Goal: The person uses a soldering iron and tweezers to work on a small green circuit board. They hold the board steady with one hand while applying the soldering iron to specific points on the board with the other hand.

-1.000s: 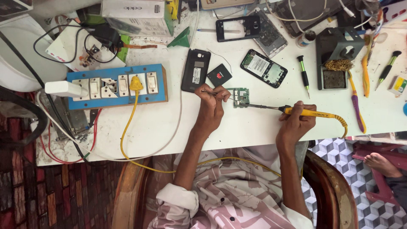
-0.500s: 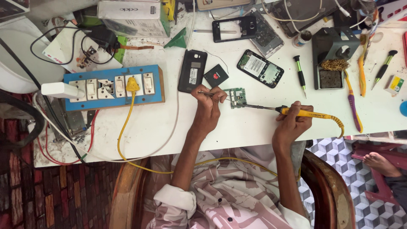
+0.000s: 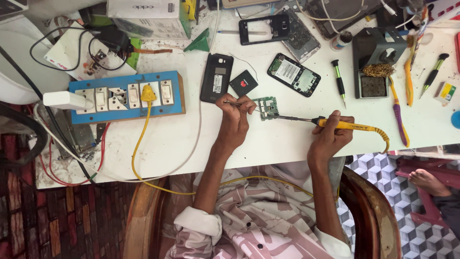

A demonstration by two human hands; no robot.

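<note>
A small green circuit board [image 3: 266,106] lies on the white table [image 3: 268,139]. My left hand [image 3: 235,120] pinches thin metal tweezers [image 3: 232,102] whose tips reach toward the board's left edge. My right hand [image 3: 331,135] grips a yellow-handled soldering iron [image 3: 335,123]; its metal tip touches the board from the right. The iron's yellow cord [image 3: 143,139] runs to a plug in the blue switch board [image 3: 125,95].
A black phone back cover [image 3: 216,77], a small black battery [image 3: 243,83] and an opened phone [image 3: 293,74] lie beyond the board. A soldering stand with brass wool [image 3: 376,60], screwdrivers [image 3: 339,81] and frames sit at the right and back. Another person's foot [image 3: 428,181] is at lower right.
Both hands hold the same positions at the board. The view has shifted slightly; nothing was picked up or let go.
</note>
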